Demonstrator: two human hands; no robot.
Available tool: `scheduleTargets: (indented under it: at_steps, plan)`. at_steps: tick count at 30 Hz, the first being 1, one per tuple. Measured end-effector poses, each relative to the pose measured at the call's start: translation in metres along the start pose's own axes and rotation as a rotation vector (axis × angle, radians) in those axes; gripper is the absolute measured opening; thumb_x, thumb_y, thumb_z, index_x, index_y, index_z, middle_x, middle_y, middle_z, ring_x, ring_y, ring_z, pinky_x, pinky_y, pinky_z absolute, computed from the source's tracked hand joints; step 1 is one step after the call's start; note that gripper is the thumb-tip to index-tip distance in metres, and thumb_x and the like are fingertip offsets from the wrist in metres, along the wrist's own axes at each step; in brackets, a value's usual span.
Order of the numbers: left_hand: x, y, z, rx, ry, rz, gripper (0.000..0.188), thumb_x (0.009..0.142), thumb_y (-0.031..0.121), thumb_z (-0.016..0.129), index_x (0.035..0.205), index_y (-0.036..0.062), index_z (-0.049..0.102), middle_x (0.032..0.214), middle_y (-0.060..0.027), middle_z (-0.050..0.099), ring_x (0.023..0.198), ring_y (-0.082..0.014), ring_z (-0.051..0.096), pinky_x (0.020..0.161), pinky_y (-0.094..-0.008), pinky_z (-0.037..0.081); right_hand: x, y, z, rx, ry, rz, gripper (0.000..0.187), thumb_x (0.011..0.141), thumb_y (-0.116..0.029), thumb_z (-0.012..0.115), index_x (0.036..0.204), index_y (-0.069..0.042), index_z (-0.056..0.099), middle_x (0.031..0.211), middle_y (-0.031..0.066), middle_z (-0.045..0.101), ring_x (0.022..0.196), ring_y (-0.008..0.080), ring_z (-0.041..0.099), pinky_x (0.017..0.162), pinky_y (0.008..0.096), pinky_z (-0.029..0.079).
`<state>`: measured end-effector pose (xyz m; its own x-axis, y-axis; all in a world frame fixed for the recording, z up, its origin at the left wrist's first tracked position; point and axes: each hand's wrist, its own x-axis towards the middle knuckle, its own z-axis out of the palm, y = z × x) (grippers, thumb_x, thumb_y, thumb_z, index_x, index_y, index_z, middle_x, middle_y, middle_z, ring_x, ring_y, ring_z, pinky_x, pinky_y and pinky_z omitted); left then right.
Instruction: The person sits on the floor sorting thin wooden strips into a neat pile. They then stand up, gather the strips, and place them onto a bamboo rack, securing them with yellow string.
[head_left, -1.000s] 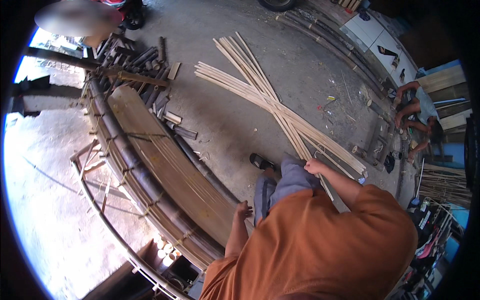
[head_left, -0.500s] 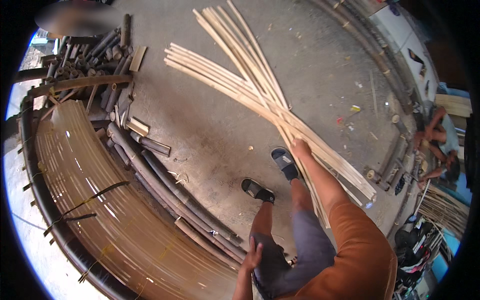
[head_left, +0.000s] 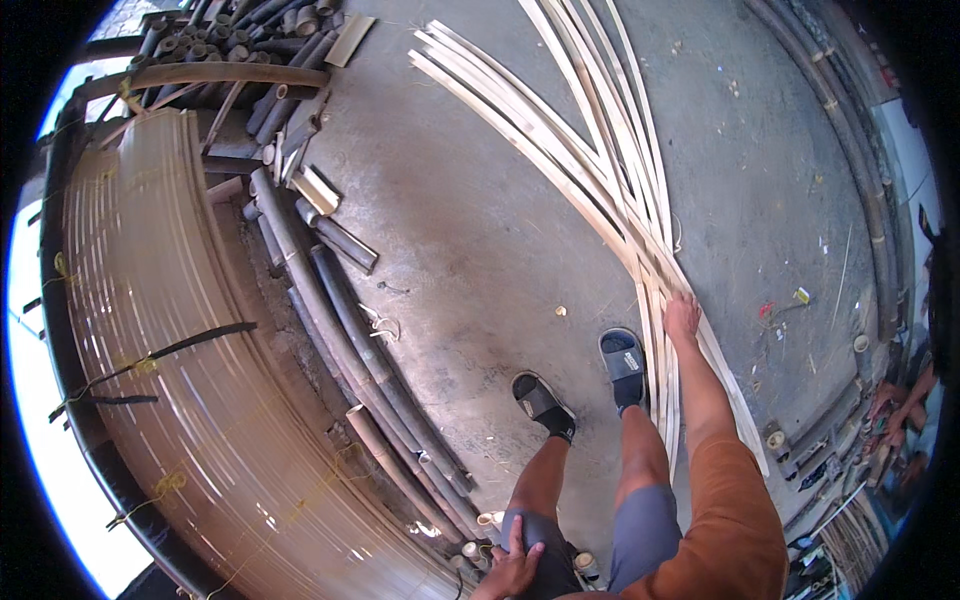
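Observation:
Long pale split bamboo strips (head_left: pixel 648 262) lie on the floor in two fanned bundles that cross ahead of my right foot. My right hand (head_left: pixel 682 316) reaches down to the strips just below the crossing, its fingers closed round some of them; how many I cannot tell. The strips' near ends run past my right foot and forearm. At the lower edge, my left hand (head_left: pixel 516 570) rests on my left knee, fingers apart and holding nothing.
Left stands a large stack of brown slats (head_left: pixel 200 330) tied with yellow string. Dark bamboo poles (head_left: pixel 370 365) lie beside it. Cut bamboo pieces (head_left: pixel 230 40) are piled at the far left. More long poles (head_left: pixel 835 110) curve along the right, where another person's arm (head_left: pixel 912 405) shows.
The view has shifted, so the scene sits differently in the picture. My left hand's fingers are now spread on the knee. My right hand stays at the strips.

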<state>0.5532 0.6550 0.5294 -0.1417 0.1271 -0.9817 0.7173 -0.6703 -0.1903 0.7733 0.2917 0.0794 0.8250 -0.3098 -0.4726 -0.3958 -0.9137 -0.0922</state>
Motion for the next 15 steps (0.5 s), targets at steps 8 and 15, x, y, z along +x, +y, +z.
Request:
scheduleTargets:
  at_steps: [8, 15]
  plan:
    - [-0.008, -0.018, 0.042, -0.042, 0.184, 0.115, 0.082, 0.094, 0.069, 0.038, 0.158, 0.034, 0.0, 0.146, -0.0451, 0.025, 0.138, -0.0599, 0.027, 0.116, -0.0591, 0.02, -0.142, -0.097, -0.276, 0.315, -0.151, -0.511, 0.029, 0.099, -0.034, 0.05, 0.116, -0.01, 0.053, 0.082, 0.0224, 0.068, 0.076, 0.0449, 0.066, 0.066, 0.0563, 0.051]
    - [-0.129, 0.05, -0.005, -0.291, 0.618, 0.658, 0.072, 0.095, 0.059, 0.05, 0.148, 0.0123, 0.04, 0.139, -0.0309, 0.048, 0.134, -0.0422, 0.044, 0.11, -0.0558, 0.034, -0.257, -0.264, -0.667, 0.54, 0.555, -1.056, 0.013, 0.098, -0.019, 0.057, 0.095, -0.006, 0.06, 0.058, 0.0142, 0.058, 0.051, 0.0323, 0.064, 0.043, 0.0427, 0.044]
